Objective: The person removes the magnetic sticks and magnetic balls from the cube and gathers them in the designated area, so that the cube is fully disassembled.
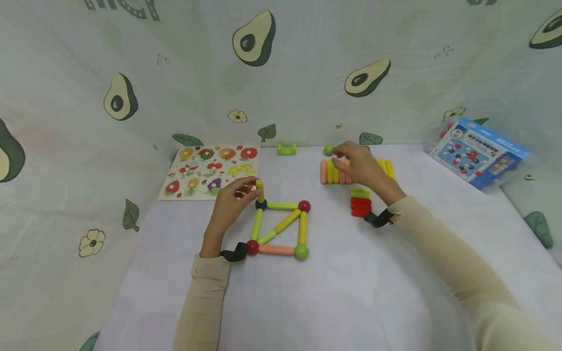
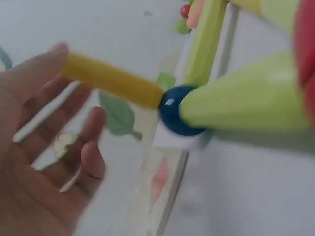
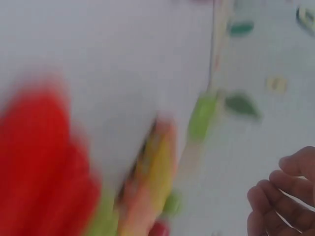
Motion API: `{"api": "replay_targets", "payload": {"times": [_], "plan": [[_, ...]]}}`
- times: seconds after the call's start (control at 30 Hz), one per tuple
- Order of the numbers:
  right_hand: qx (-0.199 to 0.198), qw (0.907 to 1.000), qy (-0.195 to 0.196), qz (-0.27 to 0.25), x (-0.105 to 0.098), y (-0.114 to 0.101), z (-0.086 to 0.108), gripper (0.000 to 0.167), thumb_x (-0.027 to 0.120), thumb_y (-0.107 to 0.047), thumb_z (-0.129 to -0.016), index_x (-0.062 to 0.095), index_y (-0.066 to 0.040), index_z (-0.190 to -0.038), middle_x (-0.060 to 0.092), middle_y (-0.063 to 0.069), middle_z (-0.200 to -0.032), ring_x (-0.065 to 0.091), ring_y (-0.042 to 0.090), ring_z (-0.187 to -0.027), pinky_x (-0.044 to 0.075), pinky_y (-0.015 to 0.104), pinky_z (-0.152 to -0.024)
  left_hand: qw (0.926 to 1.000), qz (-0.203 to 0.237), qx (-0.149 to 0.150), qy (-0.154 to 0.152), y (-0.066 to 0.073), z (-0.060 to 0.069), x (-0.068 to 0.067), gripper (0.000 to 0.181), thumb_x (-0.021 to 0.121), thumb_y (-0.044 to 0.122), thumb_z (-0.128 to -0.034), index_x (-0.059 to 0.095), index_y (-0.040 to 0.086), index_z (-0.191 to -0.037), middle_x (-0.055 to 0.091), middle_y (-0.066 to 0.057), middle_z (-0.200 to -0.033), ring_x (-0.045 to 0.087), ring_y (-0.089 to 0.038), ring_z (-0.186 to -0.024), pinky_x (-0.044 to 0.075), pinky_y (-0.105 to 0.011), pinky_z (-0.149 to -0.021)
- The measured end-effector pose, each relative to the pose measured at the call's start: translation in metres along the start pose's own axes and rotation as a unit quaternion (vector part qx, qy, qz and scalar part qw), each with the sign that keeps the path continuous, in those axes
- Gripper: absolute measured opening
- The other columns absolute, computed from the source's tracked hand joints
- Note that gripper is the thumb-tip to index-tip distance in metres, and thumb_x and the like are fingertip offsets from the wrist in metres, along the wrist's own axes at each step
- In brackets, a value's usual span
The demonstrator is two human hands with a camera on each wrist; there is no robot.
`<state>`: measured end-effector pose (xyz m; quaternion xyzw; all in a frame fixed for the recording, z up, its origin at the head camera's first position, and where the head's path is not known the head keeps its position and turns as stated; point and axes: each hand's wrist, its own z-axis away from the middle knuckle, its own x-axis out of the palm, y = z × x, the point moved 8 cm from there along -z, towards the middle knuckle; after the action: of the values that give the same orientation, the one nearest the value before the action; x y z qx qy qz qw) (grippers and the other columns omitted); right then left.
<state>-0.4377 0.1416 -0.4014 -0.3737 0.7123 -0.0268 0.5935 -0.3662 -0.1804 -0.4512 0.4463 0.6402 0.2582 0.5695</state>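
Note:
A yellow rod [image 1: 260,190] stands upright on a dark blue ball [image 1: 261,204], and my left hand [image 1: 233,202] pinches its upper end. In the left wrist view the same yellow rod [image 2: 115,81] meets the blue ball [image 2: 182,109]. This ball is one corner of a flat frame of rods and balls, with a red ball [image 1: 304,206], another red ball [image 1: 252,247] and a green ball [image 1: 301,252]. A diagonal rod [image 1: 287,222] crosses it. My right hand [image 1: 357,165] is over a row of rods [image 1: 330,171], its fingers loosely bent around nothing.
Stacked red rods [image 1: 361,207] lie below the right forearm. Behind the row sits a loose green ball [image 1: 328,150], with a green holder piece [image 1: 287,149] to its left. A fruit-picture board [image 1: 197,168] lies at back left; a blue box [image 1: 478,153] stands at back right.

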Motion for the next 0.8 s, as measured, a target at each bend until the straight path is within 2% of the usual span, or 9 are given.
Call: {"api": "replay_targets", "payload": {"times": [0.13,0.2,0.27,0.37,0.5,0.67,0.8], "plan": [[-0.102,0.9939,-0.013,-0.041,0.03,-0.058,0.015,0.023,0.068,-0.009,-0.095,0.069,-0.001,-0.117,0.067,0.012,-0.11,0.063,0.027,-0.098,0.056,0.042,-0.084,0.9946,-0.032,-0.083,-0.053,-0.02,0.005,-0.004,0.041,0.07,0.036,-0.0948,0.064,0.026,-0.134,0.058,0.0,-0.137,0.062,-0.024,-0.105,0.054,-0.038,-0.079],[-0.13,0.9896,-0.02,-0.056,0.041,-0.08,0.02,0.022,0.068,-0.008,-0.094,0.069,-0.002,-0.115,0.068,0.012,-0.11,0.064,0.025,-0.097,0.056,0.039,-0.084,0.9893,-0.038,-0.119,-0.075,-0.031,0.008,-0.001,0.041,0.071,0.032,-0.0945,0.063,0.026,-0.135,0.056,0.001,-0.139,0.063,-0.024,-0.107,0.055,-0.038,-0.081],[-0.143,0.9868,-0.026,-0.071,0.049,-0.096,0.024,0.022,0.068,-0.008,-0.094,0.069,-0.002,-0.115,0.068,0.012,-0.111,0.064,0.023,-0.097,0.056,0.038,-0.085,0.9852,-0.042,-0.134,-0.099,-0.038,0.01,0.006,0.045,0.072,0.028,-0.0945,0.061,0.023,-0.138,0.057,0.0,-0.14,0.063,-0.023,-0.108,0.055,-0.038,-0.085],[-0.144,0.985,-0.032,-0.089,0.058,-0.109,0.025,0.021,0.068,-0.008,-0.095,0.07,-0.004,-0.115,0.068,0.011,-0.112,0.064,0.02,-0.097,0.056,0.036,-0.086,0.9818,-0.05,-0.137,-0.122,-0.042,0.01,0.023,0.048,0.073,0.029,-0.0939,0.061,0.02,-0.139,0.061,-0.002,-0.134,0.065,-0.021,-0.106,0.054,-0.04,-0.09],[-0.146,0.984,-0.026,-0.098,0.061,-0.117,0.024,0.021,0.067,-0.01,-0.095,0.07,-0.004,-0.116,0.069,0.009,-0.112,0.064,0.019,-0.097,0.056,0.037,-0.086,0.9832,-0.06,-0.128,-0.116,-0.038,0.007,0.038,0.044,0.074,0.029,-0.0928,0.065,0.016,-0.134,0.065,-0.003,-0.125,0.066,-0.02,-0.101,0.054,-0.04,-0.089],[-0.148,0.9835,-0.015,-0.104,0.058,-0.122,0.022,0.023,0.069,-0.012,-0.095,0.069,-0.005,-0.117,0.068,0.007,-0.112,0.065,0.019,-0.096,0.056,0.037,-0.085,0.987,-0.061,-0.103,-0.106,-0.032,0.005,0.048,0.042,0.074,0.029,-0.0926,0.067,0.016,-0.132,0.065,-0.003,-0.127,0.067,-0.019,-0.1,0.055,-0.038,-0.086],[-0.145,0.983,-0.02,-0.112,0.058,-0.129,0.019,0.03,0.071,-0.014,-0.094,0.067,-0.006,-0.122,0.068,0.007,-0.114,0.065,0.019,-0.097,0.056,0.037,-0.084,0.9885,-0.053,-0.094,-0.106,-0.033,0.006,0.05,0.041,0.073,0.029,-0.0935,0.066,0.016,-0.133,0.065,-0.003,-0.129,0.068,-0.019,-0.1,0.055,-0.039,-0.087]]}}
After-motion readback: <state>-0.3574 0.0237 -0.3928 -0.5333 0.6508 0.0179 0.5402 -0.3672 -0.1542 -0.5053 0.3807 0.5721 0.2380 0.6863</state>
